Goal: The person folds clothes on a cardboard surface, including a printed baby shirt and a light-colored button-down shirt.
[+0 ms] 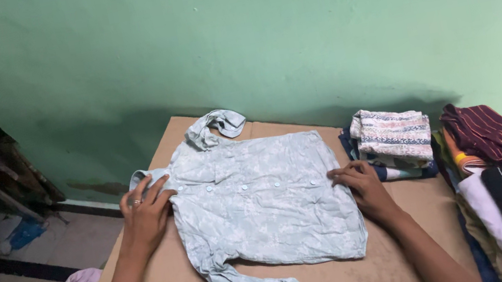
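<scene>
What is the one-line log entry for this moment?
left hand: flat on shirt collar end | right hand: flat on hem end | shirt: spread on cardboard

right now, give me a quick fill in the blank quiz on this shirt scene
1. The pale blue shirt lies spread flat on a sheet of ____.
2. The left hand wears a ____ on one finger.
3. The right hand presses the shirt's edge nearest the ____ stack of folded clothes.
4. The wall behind is painted ____.

Missing words: cardboard; ring; patterned; green
</scene>
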